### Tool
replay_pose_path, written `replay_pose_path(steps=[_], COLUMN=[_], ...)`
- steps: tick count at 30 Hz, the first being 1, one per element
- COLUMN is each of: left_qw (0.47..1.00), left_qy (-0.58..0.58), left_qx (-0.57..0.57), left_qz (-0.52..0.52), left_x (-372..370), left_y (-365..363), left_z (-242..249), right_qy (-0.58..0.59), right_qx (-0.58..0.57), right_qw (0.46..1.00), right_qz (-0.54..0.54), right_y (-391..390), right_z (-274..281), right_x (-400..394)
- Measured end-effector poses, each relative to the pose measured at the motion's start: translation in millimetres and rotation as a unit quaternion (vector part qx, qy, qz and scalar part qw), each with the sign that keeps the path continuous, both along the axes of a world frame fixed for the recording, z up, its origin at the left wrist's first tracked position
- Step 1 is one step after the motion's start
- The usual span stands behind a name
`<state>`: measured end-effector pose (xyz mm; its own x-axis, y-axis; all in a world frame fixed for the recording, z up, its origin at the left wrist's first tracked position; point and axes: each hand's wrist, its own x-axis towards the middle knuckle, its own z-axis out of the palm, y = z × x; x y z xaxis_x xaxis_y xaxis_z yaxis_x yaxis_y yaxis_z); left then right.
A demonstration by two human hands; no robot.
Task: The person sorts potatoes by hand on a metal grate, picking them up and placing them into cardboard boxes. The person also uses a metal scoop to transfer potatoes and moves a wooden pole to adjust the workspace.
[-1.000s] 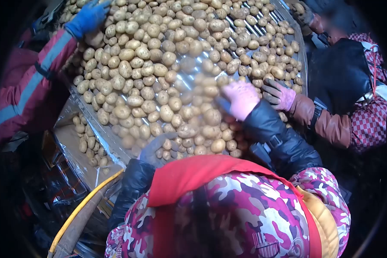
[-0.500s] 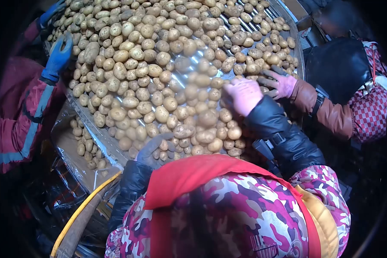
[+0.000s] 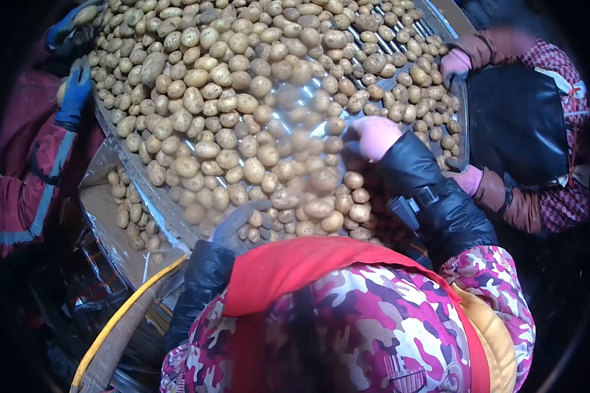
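My left hand (image 3: 241, 226), in a grey glove, is at the near edge of the potato heap. Its fingers curl round a few small potatoes (image 3: 244, 232). My right hand (image 3: 373, 138), in a pink glove with dark fingers, is over the right part of the heap, beside potatoes (image 3: 335, 126). Those fingers point down and left, and their tips are too dark and blurred to show whether anything is in them. Potatoes of mixed sizes cover most of the metal roller table (image 3: 134, 177) before me.
At left, a co-worker's blue glove (image 3: 78, 85) holds a potato. On the right, another co-worker's pink-gloved hand (image 3: 457, 65) rests at the table edge. A carton (image 3: 105, 203) with potatoes stands at lower left, near a yellow-rimmed container (image 3: 121, 314).
My right hand has shifted slightly, and a dark gap now shows below it where potatoes lay. The right co-worker's hands have drawn back to the edge. My left hand has barely moved.
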<state>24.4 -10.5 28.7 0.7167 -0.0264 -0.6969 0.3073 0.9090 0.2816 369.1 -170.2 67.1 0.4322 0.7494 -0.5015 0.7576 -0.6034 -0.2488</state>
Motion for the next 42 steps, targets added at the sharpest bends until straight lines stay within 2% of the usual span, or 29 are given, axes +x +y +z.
replay_pose_path(steps=[1,3,4,5,7,8,11,14,17,18,20,23,25,26,27,28,33,37,41,42], left_qw=[1.0,1.0,1.0,1.0,0.999,0.999,0.999,0.998,0.997,0.991,0.969,0.987,0.992,0.994,0.996,0.992,0.995,0.994,0.992,0.991], left_qy=[0.0,0.003,0.019,0.02,0.02,0.04,0.033,-0.021,-0.058,-0.086,-0.144,-0.116,-0.102,-0.087,-0.075,-0.105,-0.087,-0.095,-0.105,-0.109], left_qx=[-0.001,-0.005,0.002,-0.008,-0.025,0.001,-0.025,-0.065,-0.052,-0.099,-0.194,-0.107,-0.068,-0.057,-0.045,-0.068,-0.053,-0.047,-0.065,-0.076], left_qz=[0.001,-0.002,-0.013,-0.015,-0.018,-0.02,-0.002,0.0,-0.011,0.009,0.049,0.032,0.026,0.026,0.024,0.034,0.016,0.009,0.018,0.025], left_x=[1,3,3,2,2,3,7,-9,-2,-7,-18,-13,-12,-6,-2,-2,-4,-5,-13,-11], left_y=[0,-1,-1,0,3,0,-1,3,-1,2,5,5,2,0,-1,-3,-4,-2,-1,-1], left_z=[0,0,0,-3,-4,4,7,-27,-7,-17,-47,-38,-31,-15,-6,-12,-19,-25,-38,-40], right_qy=[0.061,0.038,-0.002,-0.112,-0.216,-0.162,-0.103,-0.134,-0.155,-0.148,-0.153,-0.115,-0.074,-0.067,-0.098,-0.103,-0.107,-0.103,-0.05,-0.045], right_qx=[0.008,0.088,0.178,0.17,0.165,0.113,0.037,0.041,0.072,0.052,0.129,0.266,0.222,0.165,0.165,0.148,0.004,-0.029,0.027,-0.008], right_qw=[0.995,0.987,0.978,0.978,0.959,0.979,0.993,0.984,0.97,0.979,0.976,0.957,0.97,0.978,0.969,0.97,0.976,0.969,0.976,0.984], right_qz=[-0.074,-0.128,-0.107,-0.043,0.077,0.053,0.051,0.112,0.171,0.133,0.084,0.02,0.067,0.111,0.156,0.163,0.19,0.222,0.212,0.175], right_y=[4,4,10,16,28,32,50,53,55,56,32,0,-16,-22,-30,-33,-12,-2,-7,-6], right_z=[9,-1,-6,-7,-34,-36,-28,-29,-30,-37,-32,-20,4,6,-3,-9,-22,-25,-25,-17], right_x=[8,28,30,31,34,34,39,43,40,42,36,5,-30,-43,-56,-62,-61,-47,-40,-42])
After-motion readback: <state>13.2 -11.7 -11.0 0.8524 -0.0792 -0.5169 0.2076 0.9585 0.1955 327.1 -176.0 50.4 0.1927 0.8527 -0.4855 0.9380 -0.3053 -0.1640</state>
